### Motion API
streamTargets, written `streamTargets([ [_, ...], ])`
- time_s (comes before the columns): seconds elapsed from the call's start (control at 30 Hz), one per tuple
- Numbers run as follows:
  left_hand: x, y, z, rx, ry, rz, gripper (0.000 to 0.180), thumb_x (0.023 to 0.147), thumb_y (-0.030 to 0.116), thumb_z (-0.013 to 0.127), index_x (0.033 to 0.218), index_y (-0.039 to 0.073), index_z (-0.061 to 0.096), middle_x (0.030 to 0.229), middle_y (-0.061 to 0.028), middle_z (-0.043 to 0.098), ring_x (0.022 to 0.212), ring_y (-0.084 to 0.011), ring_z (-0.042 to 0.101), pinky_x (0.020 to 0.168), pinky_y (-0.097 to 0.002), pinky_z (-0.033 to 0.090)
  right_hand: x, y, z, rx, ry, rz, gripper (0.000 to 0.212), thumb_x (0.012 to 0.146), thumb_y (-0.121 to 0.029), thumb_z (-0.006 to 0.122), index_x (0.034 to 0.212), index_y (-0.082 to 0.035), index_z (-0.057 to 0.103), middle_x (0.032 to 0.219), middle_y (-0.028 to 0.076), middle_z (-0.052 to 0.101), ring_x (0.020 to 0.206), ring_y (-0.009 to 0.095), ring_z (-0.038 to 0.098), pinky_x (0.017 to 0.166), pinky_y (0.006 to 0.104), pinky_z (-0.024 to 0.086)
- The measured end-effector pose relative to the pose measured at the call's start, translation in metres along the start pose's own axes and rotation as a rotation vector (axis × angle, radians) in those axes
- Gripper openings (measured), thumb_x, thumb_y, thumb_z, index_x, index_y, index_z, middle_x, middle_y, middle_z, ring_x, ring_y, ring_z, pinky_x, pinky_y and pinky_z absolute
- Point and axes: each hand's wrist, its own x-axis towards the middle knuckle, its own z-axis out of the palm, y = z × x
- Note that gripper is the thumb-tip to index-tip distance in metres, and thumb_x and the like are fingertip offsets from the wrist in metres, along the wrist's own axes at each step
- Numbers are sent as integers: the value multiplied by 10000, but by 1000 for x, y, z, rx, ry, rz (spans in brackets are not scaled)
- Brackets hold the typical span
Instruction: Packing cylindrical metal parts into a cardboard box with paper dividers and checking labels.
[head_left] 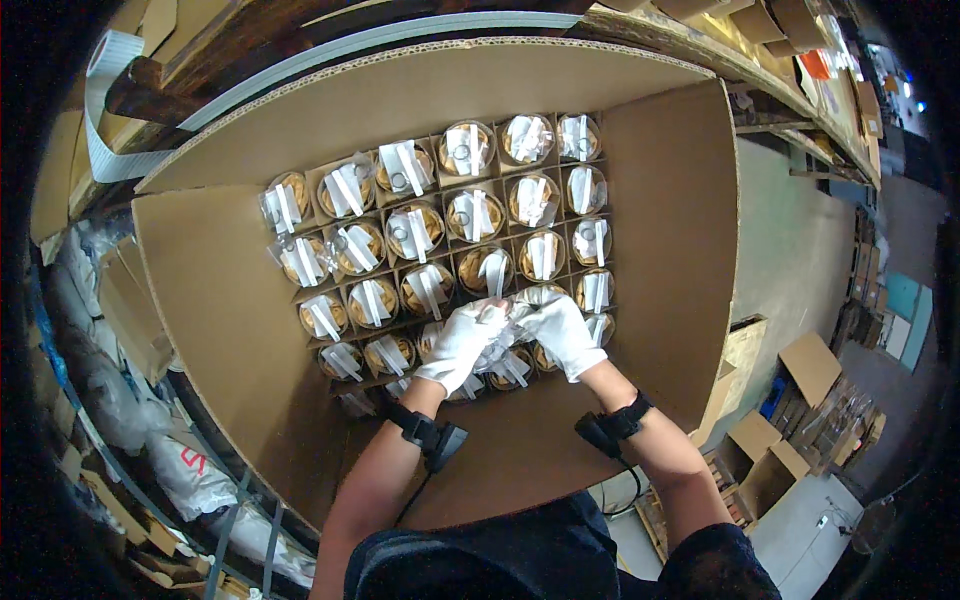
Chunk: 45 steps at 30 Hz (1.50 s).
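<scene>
head view | left white-gloved hand point(462, 343) and right white-gloved hand point(560, 330) both gripped one clear crinkly plastic bag point(505, 335) at lower centre, above the open brown cardboard box point(230, 300) of bagged round golden pieces point(470, 215) | bag looked light, soft, slippery; best pinched at its top edge

The single head view looks steeply down from close above onto an open cardboard box point(240, 330), forearms entering from below.

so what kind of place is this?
Likely a warehouse or packing floor. A big open cardboard carton holds a divider grid of bagged round items, both gloved hands work in it, and more cartons sit on the floor.
</scene>
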Motion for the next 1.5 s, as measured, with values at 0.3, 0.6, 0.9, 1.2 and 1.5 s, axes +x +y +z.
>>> streamTargets([
  [0.3,0,-4,-1,18,-71,-33,313,930,320,579,1043,32,625,926,0,620,867,-88,535,804,-245,434,-4,-16,-6,151,76,-18,243,832,-93,631,1071,-66,662,839,146,675,694,269,635,619,308,503],
  [0.6,0,3,3,122,-188,167,91,858,81,616,923,20,637,925,-12,630,867,-94,549,821,-223,429,0,-8,1,754,246,539,135,910,-128,588,887,-21,667,736,67,674,607,122,593,531,258,466],
  [0.9,-5,3,-6,186,-60,69,181,903,190,599,932,17,641,908,14,631,825,-74,523,773,-219,412,12,48,1,308,580,468,240,943,-234,566,1006,-13,634,662,57,624,508,138,535,474,267,434],
  [1.2,-7,-19,-20,132,50,148,336,908,171,598,1159,-51,583,1048,-42,630,961,-94,542,884,-226,413,2,6,32,564,26,388,117,885,-120,630,829,-24,667,701,-19,621,561,49,500,518,202,430],
  [1.5,-3,-28,-49,38,228,100,398,898,136,613,1241,-53,541,1178,-67,613,1013,-125,574,923,-242,427,41,8,48,729,344,610,224,899,-243,650,771,-60,665,591,-33,531,519,69,394,492,255,354],
])
